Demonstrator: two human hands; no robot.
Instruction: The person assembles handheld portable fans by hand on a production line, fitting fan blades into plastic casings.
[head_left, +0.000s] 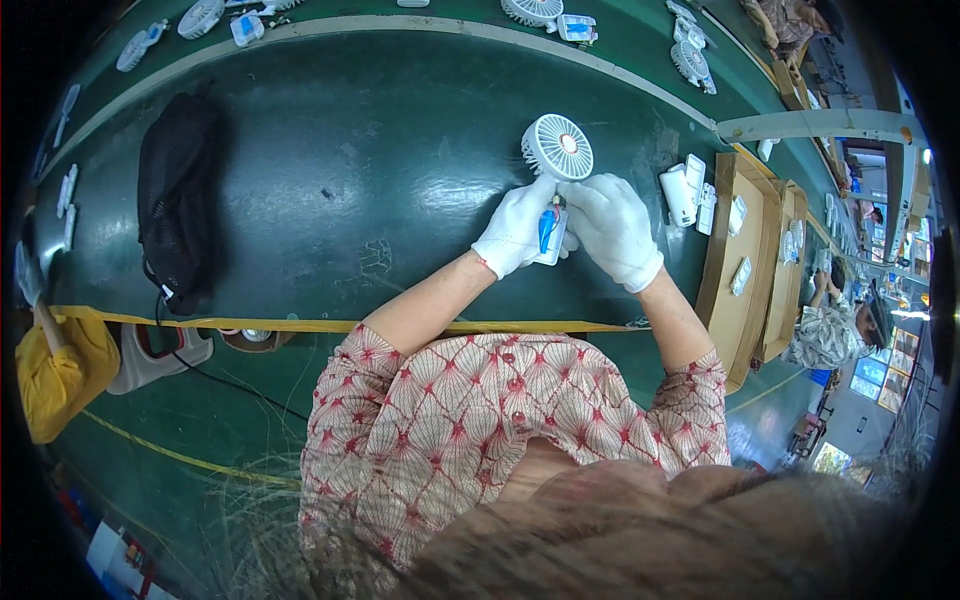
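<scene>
Both my hands wear white gloves and meet over the green table around a small white handheld fan [562, 147]. Its round grille points away from me, and its open handle [549, 240] shows a blue battery [546, 230] and thin coloured wires. My left hand [515, 228] is closed on the handle's left side. Against the other side, just under the fan head, the fingers of my right hand [612, 225] are bent and pressed together. Whether a small part sits between those fingertips is hidden.
A black cloth bag [178, 200] lies at the left. White casing parts [686, 192] sit right of my hands, beside cardboard trays [735, 270] with a few pieces. More fans [533, 10] lie beyond the pale rail [400, 24]. Other people sit left and right.
</scene>
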